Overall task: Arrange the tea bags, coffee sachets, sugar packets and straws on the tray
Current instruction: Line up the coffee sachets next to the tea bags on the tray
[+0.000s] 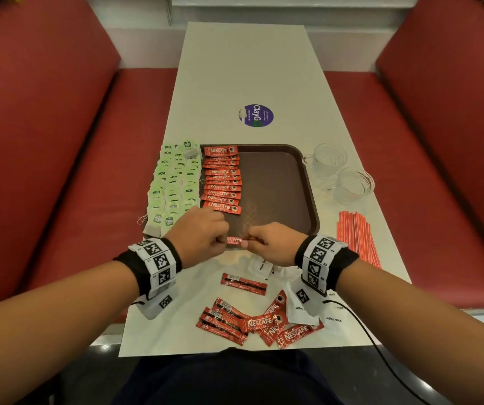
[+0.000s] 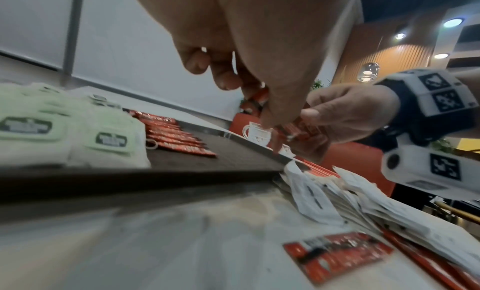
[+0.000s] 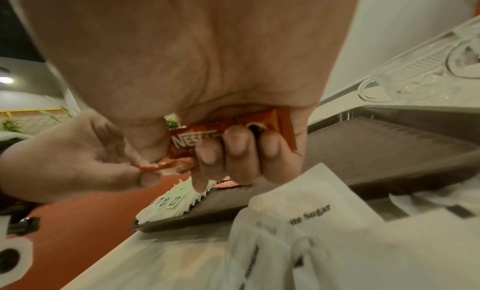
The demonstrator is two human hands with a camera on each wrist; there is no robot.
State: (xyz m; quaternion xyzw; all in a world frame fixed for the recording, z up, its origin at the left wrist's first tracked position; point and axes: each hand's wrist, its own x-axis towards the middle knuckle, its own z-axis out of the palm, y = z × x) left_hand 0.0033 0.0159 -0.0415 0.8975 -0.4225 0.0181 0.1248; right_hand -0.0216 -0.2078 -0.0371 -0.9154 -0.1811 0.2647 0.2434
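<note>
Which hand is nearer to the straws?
Right. The right hand is beside the straws, on their left; the left hand is farther left, by the tea bags.

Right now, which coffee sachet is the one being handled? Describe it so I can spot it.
Find the brown tray on the white table. At its near edge, the left hand and right hand pinch one red coffee sachet between them. It alone is lifted, unlike the sachet row and loose pile.

Tray (image 1: 276, 182) floor right of the sachet column (image 1: 221, 179) lies bare (glass cups (image 1: 340, 173) flank its right rim)
</note>
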